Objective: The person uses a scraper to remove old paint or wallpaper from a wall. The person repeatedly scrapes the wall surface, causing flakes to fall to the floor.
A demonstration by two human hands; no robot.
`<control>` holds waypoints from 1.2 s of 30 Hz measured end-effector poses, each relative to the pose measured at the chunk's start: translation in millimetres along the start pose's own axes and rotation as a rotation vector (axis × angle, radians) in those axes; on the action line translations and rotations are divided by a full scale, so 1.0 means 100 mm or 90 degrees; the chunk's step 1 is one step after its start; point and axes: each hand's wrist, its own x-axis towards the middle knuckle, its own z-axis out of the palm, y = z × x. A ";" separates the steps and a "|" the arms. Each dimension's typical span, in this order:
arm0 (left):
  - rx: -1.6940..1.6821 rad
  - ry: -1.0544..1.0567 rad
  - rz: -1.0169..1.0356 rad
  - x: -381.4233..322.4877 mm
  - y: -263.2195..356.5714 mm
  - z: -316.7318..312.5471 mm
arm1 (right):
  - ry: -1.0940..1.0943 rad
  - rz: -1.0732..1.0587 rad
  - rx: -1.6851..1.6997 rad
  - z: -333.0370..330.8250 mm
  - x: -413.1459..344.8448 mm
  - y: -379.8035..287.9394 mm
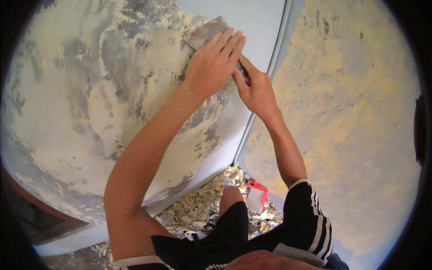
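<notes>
A broad metal scraper lies with its blade against the wall, whose paint is partly stripped to grey and cream patches. My right hand is closed around the scraper's dark handle. Over the rear of the blade rests my left hand, palm down, fingers extended and close together, pressing on the tool. Part of the blade and the front of the handle are hidden under that hand. Light grey paint still covers the strip of wall to the right of the blade.
A pipe or cable runs down the corner. The adjoining wall at right is patchy yellow and grey. Paint flakes cover the floor, with a red-edged piece among them. A brown frame sits low at left.
</notes>
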 end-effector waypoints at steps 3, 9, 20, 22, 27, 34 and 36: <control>0.012 0.002 0.019 0.03 -0.02 0.22 | 0.101 -0.079 -0.031 0.08 -0.18 0.14; -0.014 0.014 0.018 -0.17 0.16 0.30 | 0.258 -0.163 -0.042 0.35 -0.49 0.38; -0.075 0.070 0.004 -0.06 0.09 0.32 | 0.340 -0.073 0.077 0.54 -0.56 0.13; -0.074 0.098 0.021 -0.04 0.08 0.30 | 0.371 -0.128 0.103 0.55 -0.53 0.11; -0.032 0.120 0.052 -0.01 0.02 0.31 | 0.398 -0.145 0.111 0.66 -0.51 0.14; -0.020 0.127 0.075 -0.01 0.01 0.29 | 0.381 -0.144 0.141 0.65 -0.49 0.08; -0.017 0.126 0.078 0.11 -0.01 0.26 | 0.390 -0.167 0.119 0.57 -0.35 0.04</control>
